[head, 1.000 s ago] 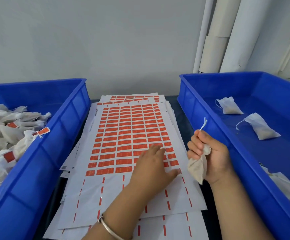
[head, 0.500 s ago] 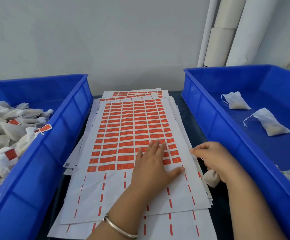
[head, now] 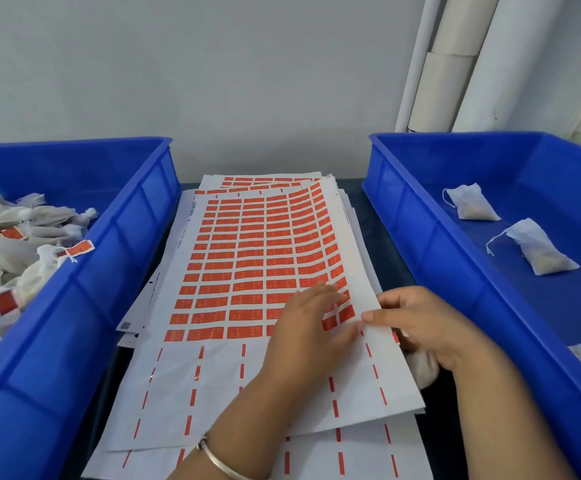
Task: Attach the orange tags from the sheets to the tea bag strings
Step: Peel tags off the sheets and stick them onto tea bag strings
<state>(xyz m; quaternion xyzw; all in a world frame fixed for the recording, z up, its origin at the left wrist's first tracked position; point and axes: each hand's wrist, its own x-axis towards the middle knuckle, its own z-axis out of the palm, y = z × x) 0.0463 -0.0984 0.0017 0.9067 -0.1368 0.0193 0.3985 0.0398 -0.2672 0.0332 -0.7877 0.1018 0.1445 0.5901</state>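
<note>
A stack of white sheets lies between two bins, and the top sheet (head: 247, 258) carries rows of orange tags, with its near part stripped. My left hand (head: 310, 334) rests flat on this sheet, fingertips on the orange tags near its right edge. My right hand (head: 431, 323) is at the sheet's right edge, with thumb and forefinger on the raised edge. A white tea bag (head: 420, 370) is tucked under its curled fingers, mostly hidden by the palm. The string of this bag is not visible.
The blue bin (head: 109, 258) on the left holds several tea bags (head: 12, 251) with orange tags. The blue bin (head: 420, 244) on the right holds untagged tea bags (head: 538, 251). White pipes (head: 455, 64) stand against the wall at the back right.
My right hand dropped from mid-air with the tea bag to the sheet's right edge, which now curls upward. My left hand stayed flat on the sheet, shifting slightly right.
</note>
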